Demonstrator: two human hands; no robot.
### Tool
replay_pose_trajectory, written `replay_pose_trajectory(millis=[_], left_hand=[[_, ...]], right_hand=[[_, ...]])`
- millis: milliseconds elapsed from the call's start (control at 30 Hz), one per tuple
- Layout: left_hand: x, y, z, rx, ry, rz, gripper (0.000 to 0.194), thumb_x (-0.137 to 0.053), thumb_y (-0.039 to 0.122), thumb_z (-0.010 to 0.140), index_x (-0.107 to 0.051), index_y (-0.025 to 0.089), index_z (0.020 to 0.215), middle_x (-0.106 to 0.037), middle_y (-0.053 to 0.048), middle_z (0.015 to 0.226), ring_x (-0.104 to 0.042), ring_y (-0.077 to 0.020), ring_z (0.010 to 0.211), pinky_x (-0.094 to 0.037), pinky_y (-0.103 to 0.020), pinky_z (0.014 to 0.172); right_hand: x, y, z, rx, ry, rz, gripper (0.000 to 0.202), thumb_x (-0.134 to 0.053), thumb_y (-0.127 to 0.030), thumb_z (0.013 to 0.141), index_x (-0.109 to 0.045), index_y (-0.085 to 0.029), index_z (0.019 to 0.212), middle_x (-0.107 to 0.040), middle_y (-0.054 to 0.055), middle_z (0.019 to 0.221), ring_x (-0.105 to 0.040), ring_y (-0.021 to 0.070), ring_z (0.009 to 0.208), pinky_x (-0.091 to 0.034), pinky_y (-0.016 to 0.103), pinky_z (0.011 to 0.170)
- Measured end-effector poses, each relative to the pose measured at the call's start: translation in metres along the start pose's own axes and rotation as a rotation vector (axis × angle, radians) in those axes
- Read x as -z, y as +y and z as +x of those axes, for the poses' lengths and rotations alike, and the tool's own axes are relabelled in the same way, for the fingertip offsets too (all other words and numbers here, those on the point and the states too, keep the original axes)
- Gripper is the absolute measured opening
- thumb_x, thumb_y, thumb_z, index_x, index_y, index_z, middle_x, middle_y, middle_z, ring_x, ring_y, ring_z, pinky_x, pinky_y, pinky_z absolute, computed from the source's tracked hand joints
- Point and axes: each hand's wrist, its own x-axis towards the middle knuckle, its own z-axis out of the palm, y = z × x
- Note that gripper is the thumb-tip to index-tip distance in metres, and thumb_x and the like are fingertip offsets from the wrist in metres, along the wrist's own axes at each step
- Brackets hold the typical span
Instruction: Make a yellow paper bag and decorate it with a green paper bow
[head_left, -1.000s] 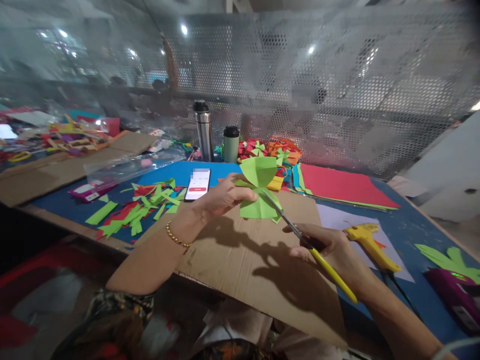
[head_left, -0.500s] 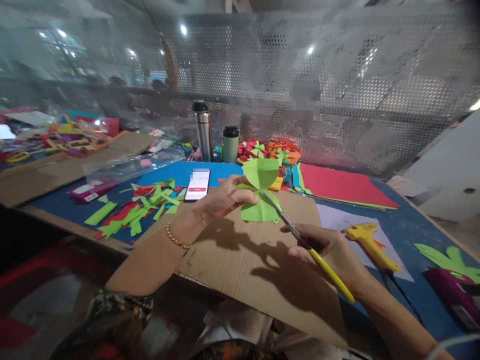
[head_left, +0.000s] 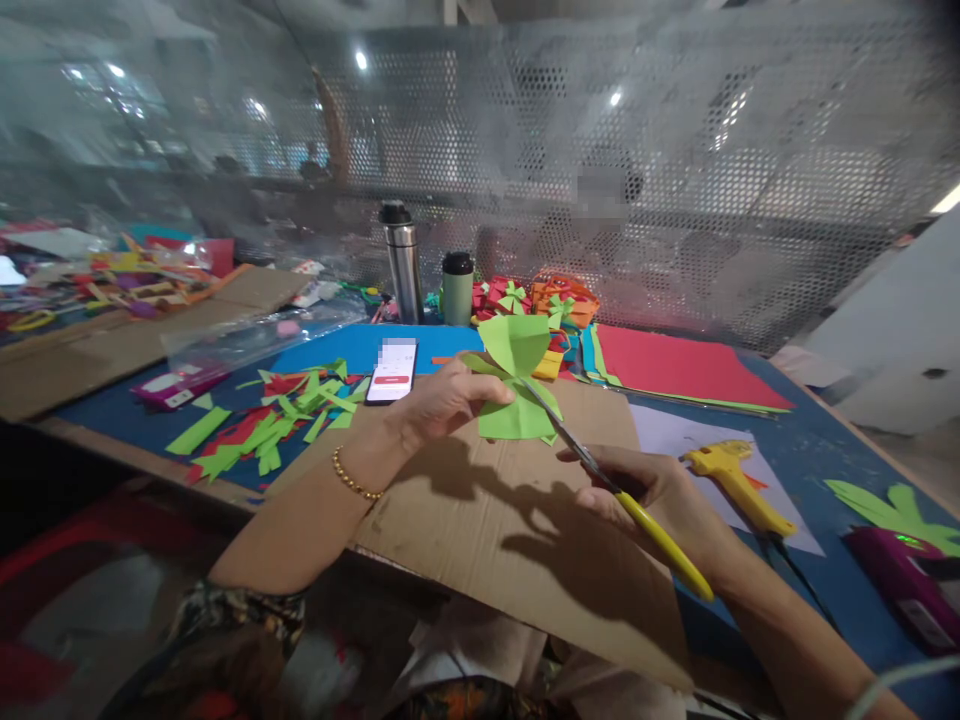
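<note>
Swung the upper part of the green paper (head_left: 516, 343) slightly back to the side of the left hand (head_left: 448, 395), after leaning a moment before more toward the right hand (head_left: 675, 500) with the scissors (head_left: 646, 520). Turned also the view a little rightward.

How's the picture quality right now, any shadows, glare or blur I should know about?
Head view: both hands' dark shadows fall across the cardboard; bright lamp spots show on the hazy perforated screen; a shine streaks the steel bottle; the far background looks smeared, while the green paper reads fairly clearly.
</note>
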Motion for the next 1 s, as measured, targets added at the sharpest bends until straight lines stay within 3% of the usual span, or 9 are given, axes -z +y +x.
replay_pose_trajectory(millis=[100, 500, 1000], left_hand=[[0.0000, -0.0004, 0.0000, -0.018, 0.020, 0.005, 0.022, -0.075, 0.019, 0.060, -0.077, 0.020, 0.081, -0.077, -0.002, 0.079, -0.068, -0.0169, 0.071, -0.056, -0.031, 0.070], [-0.0011, 0.0005, -0.0002, -0.012, 0.032, -0.003, 0.022, -0.075, 0.019, 0.059, -0.075, 0.019, 0.081, -0.076, -0.003, 0.079, -0.067, -0.0161, 0.070, -0.056, -0.030, 0.070], [-0.0022, 0.0000, 0.0002, -0.018, 0.032, -0.043, 0.029, -0.076, 0.019, 0.057, -0.070, 0.016, 0.085, -0.076, -0.003, 0.083, -0.069, -0.0152, 0.073, -0.055, -0.026, 0.068]], right_hand=[[0.0001, -0.0005, -0.0001, -0.017, 0.001, 0.004, 0.071, -0.070, -0.078, 0.078, -0.086, -0.014, 0.106, -0.041, -0.004, 0.059, -0.033, 0.0131, 0.058, -0.028, 0.026, 0.052], [0.0002, -0.0012, 0.0005, -0.018, -0.003, -0.004, 0.071, -0.066, -0.082, 0.079, -0.083, -0.014, 0.091, -0.037, -0.003, 0.060, -0.031, 0.0129, 0.059, -0.025, 0.027, 0.051], [-0.0001, -0.0013, -0.0008, -0.056, -0.004, -0.005, 0.069, -0.067, -0.082, 0.076, -0.081, -0.014, 0.081, -0.041, -0.002, 0.059, -0.031, 0.0134, 0.059, -0.029, 0.028, 0.053]])
